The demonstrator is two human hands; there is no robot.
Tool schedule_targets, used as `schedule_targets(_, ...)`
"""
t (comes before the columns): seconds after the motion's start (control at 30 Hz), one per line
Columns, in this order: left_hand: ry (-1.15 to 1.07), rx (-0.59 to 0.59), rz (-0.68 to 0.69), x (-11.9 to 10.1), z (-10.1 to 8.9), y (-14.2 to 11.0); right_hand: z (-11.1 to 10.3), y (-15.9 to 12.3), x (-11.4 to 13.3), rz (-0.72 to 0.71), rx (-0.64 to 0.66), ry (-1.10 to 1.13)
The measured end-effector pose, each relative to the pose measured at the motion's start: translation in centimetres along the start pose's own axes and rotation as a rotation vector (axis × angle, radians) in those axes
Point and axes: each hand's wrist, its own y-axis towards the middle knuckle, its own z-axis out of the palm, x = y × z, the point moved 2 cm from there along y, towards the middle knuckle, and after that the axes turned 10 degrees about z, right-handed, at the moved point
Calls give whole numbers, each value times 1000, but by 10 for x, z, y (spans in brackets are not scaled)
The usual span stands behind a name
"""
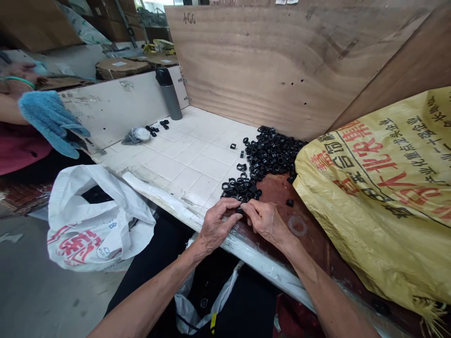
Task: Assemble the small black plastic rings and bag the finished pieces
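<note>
Close together at the near edge of the bench, my left hand and my right hand pinch a small black ring-like part between their fingertips. Most of that part is covered by the fingers. Just beyond them lies a small cluster of black ring-shaped parts. It runs back into a larger heap of the same parts against the wooden board. A single black piece rests on the reddish-brown board to the right of my right hand.
A yellow woven sack fills the right side. A grey bottle stands at the far left corner, near a small clear bag. A white bag hangs at left. Beside it, another person's arm and a blue towel show.
</note>
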Motion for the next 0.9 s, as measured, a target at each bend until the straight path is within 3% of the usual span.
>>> schedule_targets(0.17, -65, -11, -60, 0, 0, 0, 1, 1, 3, -59, -82, -34)
schedule_targets(0.33, -102, -71, -101, 2, 1, -2, 0, 0, 4, 8, -2, 55)
schedule_targets(0.47, -120, -76, -109, 2, 0, -2, -3, 0, 4, 14, -47, 74)
schedule_targets(0.6, -141, -92, -121, 1, 0, -2, -3, 1, 8, 2, 11, 37)
schedule_targets(0.7, -143, -92, -136, 1, 0, -2, -4, 1, 10, -36, -42, 97)
schedule_targets(0.9, -71, -42, -54, 0, 0, -2, 2, 2, 4, 33, -29, 61)
